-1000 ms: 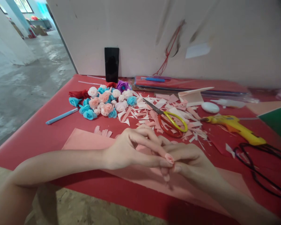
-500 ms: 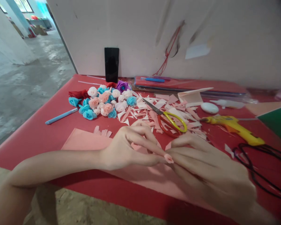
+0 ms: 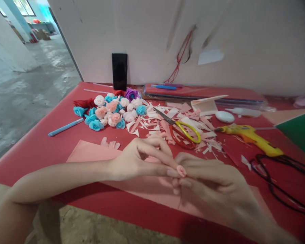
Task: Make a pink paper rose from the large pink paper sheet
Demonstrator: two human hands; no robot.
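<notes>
A small pink paper rose [image 3: 181, 170] sits between the fingertips of both hands. My left hand [image 3: 142, 161] pinches it between thumb and forefinger from the left. From the right, my right hand [image 3: 216, 186] meets it with thumb and forefinger, the fingers closed around its edge. Under both hands lies a pink paper sheet [image 3: 88, 152], partly covered by them. A few cut pink petal strips [image 3: 110, 144] rest at the sheet's far edge. The lower part of the rose is hidden by the fingers.
Finished paper flowers [image 3: 114, 108] cluster at back left, near a blue stick [image 3: 66, 127] and a leaning phone [image 3: 120, 72]. Scissors [image 3: 178, 127] lie on paper scraps [image 3: 162, 115]. A yellow glue gun [image 3: 251, 135] with black cable [image 3: 271, 183] is at right, beside a white oval object [image 3: 225, 116].
My right hand has turned and its thumb now shows against the rose, with the fingers more curled. The left hand keeps its pinch. The whole view has shifted slightly.
</notes>
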